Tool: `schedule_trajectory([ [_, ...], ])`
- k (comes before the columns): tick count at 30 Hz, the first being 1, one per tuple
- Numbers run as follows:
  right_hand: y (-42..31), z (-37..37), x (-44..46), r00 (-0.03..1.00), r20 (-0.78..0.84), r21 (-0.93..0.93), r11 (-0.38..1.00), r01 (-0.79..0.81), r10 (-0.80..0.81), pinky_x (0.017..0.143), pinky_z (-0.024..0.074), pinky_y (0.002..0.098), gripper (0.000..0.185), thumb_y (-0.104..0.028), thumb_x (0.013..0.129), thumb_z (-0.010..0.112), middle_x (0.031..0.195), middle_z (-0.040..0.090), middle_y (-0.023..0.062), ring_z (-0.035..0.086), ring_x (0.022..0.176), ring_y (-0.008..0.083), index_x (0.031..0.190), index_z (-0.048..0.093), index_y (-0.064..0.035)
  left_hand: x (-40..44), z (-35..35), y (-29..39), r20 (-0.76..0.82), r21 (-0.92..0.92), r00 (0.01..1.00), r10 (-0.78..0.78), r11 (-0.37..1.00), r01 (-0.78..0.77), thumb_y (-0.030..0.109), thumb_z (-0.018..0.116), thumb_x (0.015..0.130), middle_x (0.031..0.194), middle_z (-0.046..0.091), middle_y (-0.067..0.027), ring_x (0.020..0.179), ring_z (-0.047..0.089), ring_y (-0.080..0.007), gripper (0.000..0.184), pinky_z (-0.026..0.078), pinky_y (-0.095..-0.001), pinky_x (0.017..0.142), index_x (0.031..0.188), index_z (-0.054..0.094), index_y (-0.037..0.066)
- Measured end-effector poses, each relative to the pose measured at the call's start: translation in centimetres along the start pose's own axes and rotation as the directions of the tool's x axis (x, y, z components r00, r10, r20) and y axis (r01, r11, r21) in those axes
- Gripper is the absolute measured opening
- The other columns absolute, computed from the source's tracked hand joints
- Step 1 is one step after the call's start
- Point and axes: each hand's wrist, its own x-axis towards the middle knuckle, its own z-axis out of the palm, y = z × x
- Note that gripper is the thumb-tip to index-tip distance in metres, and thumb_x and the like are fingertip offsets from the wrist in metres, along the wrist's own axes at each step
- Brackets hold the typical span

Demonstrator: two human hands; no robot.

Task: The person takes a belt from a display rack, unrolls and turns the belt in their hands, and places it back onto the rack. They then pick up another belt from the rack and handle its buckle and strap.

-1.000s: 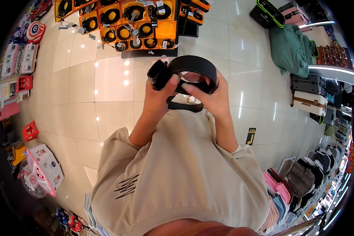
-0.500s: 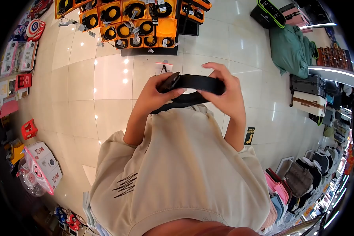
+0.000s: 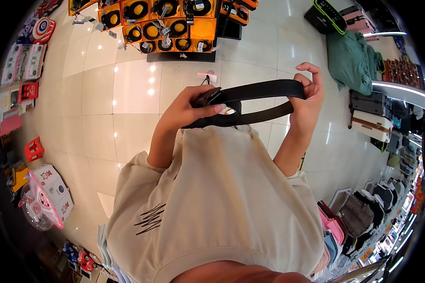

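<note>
A black belt (image 3: 264,88) is looped between my two hands in front of my waist. My left hand (image 3: 186,106) pinches its dark buckle end, thumb on the near side. At the far end of the loop, my right hand (image 3: 308,96) grips the bend of the strap, with the index finger raised and curled. Below the buckle, more of the strap curves back toward the beige shirt (image 3: 217,188). A small tag with a reddish edge (image 3: 208,75) shows just beyond my left hand. The buckle's details are partly covered by my fingers.
Ahead stands an orange rack (image 3: 203,29) of coiled belts. To the right are a green covered bundle (image 3: 349,61), suitcases (image 3: 370,123) and hanging clothes (image 3: 359,212). Boxed goods (image 3: 52,193) and a red stool (image 3: 34,149) stand left on the tiled floor (image 3: 132,101).
My right hand has moved right and slightly up, drawing the belt loop out longer. My left hand keeps hold of the buckle end, nearly in place.
</note>
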Motion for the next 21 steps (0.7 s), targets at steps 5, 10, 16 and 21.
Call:
schedule_trajectory([
  [5,-0.1,0.0,0.0,1.0,-0.022,0.069,0.998,0.002,0.0,0.052,0.0216,0.0171,0.047,0.014,0.067,0.063,0.061,0.047,-0.0053,0.037,0.056,0.0003,0.108,0.049,-0.0029,0.4,0.5,-1.5,0.002,0.083,1.0,0.029,0.996,-0.029,0.019,0.076,0.081,0.063,0.046,0.0056,0.058,0.039,-0.0048,0.023,0.029,-0.0233,0.053,0.091,0.064,0.002],
  [10,0.8,0.6,0.1,0.999,-0.039,0.009,1.0,0.006,-0.006,0.052,0.0239,0.0177,0.048,0.015,0.068,0.062,0.06,0.047,-0.0041,0.039,0.055,0.0012,0.11,0.046,-0.0031,1.1,1.6,-2.5,0.052,0.223,0.993,-0.107,0.97,0.093,0.016,0.076,0.082,0.074,0.054,0.0035,0.068,0.045,-0.005,0.022,0.036,-0.0235,0.06,0.095,0.065,0.001],
  [16,1.8,0.3,-0.2,0.992,-0.119,0.08,0.996,-0.027,0.036,0.054,0.0259,0.0175,0.046,0.015,0.071,0.061,0.061,0.047,-0.0036,0.04,0.057,0.0023,0.11,0.045,-0.0038,1.2,2.6,-3.7,-0.017,0.203,1.0,-0.005,0.979,0.009,0.021,0.074,0.084,0.068,0.051,0.0031,0.063,0.042,-0.0071,0.025,0.035,-0.0246,0.057,0.095,0.063,0.001],
  [21,1.6,0.6,0.1,0.992,-0.118,0.067,0.997,-0.034,0.042,0.054,0.0259,0.0178,0.045,0.015,0.073,0.06,0.061,0.046,-0.0039,0.039,0.057,0.0027,0.11,0.045,-0.0041,1.4,2.7,-4.1,-0.046,0.185,0.996,0.075,0.981,-0.065,0.02,0.072,0.085,0.07,0.052,0.0014,0.064,0.042,-0.0092,0.028,0.036,-0.0258,0.059,0.102,0.061,0.0],
])
